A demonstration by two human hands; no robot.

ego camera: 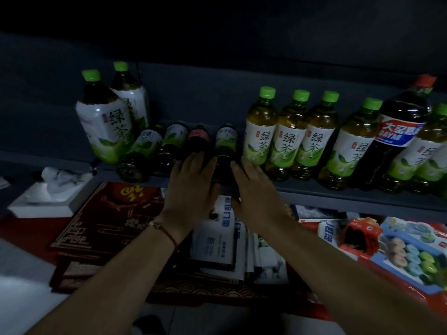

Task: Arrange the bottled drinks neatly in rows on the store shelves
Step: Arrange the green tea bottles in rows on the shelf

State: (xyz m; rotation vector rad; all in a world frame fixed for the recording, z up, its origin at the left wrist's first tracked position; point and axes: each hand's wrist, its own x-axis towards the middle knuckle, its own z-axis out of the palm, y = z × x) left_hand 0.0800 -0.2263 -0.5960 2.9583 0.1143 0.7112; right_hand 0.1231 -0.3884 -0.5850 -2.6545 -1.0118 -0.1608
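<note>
Both hands flat, fingers spread: left hand (191, 182) on the red-label bottle (198, 143), right hand (251, 187) beside the green tea bottle (225, 146), lying on the shelf (338, 194).

two bare forearms reach into view, no sleeves showing on either. the left hand (191, 187) has a thin red cord bracelet (167, 232) at the wrist, with a small pale metal bead or clasp on top. the right hand (256, 189) and its wrist carry nothing. no rings or gloves show on the fingers.
</note>
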